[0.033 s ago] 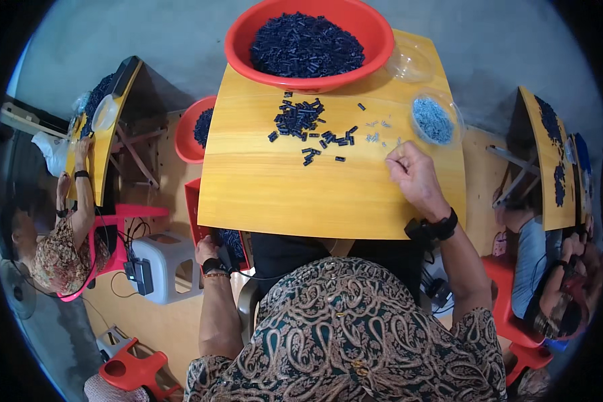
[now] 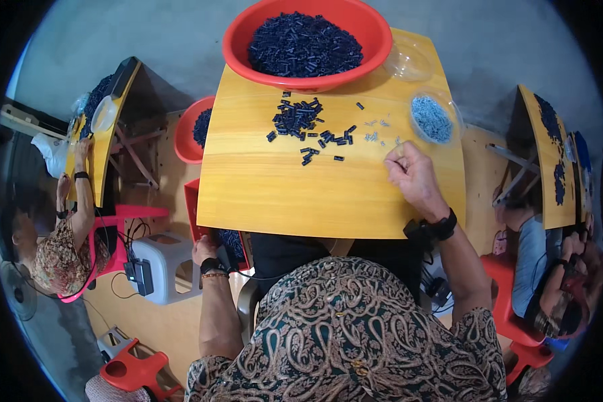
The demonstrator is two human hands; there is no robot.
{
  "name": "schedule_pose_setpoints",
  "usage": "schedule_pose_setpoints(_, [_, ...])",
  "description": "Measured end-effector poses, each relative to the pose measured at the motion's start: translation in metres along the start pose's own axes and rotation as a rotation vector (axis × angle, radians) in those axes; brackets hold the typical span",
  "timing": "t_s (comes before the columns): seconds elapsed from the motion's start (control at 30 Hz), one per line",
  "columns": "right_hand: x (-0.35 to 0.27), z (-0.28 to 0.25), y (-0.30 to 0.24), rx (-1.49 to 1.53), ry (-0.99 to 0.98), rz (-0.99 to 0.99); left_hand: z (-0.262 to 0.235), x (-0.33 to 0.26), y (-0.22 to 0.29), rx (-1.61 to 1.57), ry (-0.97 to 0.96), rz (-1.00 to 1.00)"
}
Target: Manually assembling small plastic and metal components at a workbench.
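Note:
My right hand [image 2: 414, 175] rests closed on the yellow table [image 2: 281, 201], thumb against curled fingers; anything inside is hidden. Just beyond it lie a few small silvery screw-like pieces [image 2: 374, 137]. A clear round tub [image 2: 457, 127] full of such silvery pieces [image 2: 430, 118] stands nearby. Left of these is a loose pile of small black tubular parts [image 2: 298, 117], with several strays around it. Below the table's left front corner, my left hand [image 2: 205, 250] is beside a red box [image 2: 193, 201] holding dark parts [image 2: 232, 244]; its fingers are mostly hidden.
A large red basin [image 2: 238, 63] heaped with black parts stands at the table's far edge, a clear empty-looking container [image 2: 409, 61] beside it. Another red basin [image 2: 187, 144] sits lower left. A grey stool [image 2: 161, 271] is on the floor. People work at tables on both sides.

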State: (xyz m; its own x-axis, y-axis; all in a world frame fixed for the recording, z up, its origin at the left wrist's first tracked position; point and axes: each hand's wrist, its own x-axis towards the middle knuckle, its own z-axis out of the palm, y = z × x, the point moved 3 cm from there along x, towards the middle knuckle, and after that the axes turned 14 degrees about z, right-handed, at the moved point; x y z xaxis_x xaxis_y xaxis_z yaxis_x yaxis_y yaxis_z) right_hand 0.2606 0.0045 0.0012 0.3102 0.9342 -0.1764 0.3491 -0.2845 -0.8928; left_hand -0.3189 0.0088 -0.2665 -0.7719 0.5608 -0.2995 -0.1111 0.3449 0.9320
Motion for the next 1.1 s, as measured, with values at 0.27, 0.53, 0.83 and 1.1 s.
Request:
schedule_pose_setpoints(0.27, [-0.009, -0.001, 0.017, 0.138, -0.042, -0.003, 0.074, -0.140, 0.215, -0.100, -0.111, 0.875])
schedule_pose_setpoints(0.53, [-0.018, -0.005, 0.013, 0.233, -0.056, 0.048, 0.178, -0.274, 0.244, 0.183, -0.913, 1.266])
schedule_pose_setpoints(0.83, [-0.016, -0.008, 0.020, 0.249, -0.082, 0.039, 0.211, -0.300, 0.238, 0.514, -0.857, 1.407])
schedule_pose_setpoints(1.1, [-0.015, -0.008, 0.021, 0.306, -0.100, 0.040, 0.208, -0.277, 0.219, 0.202, -1.027, 1.105])
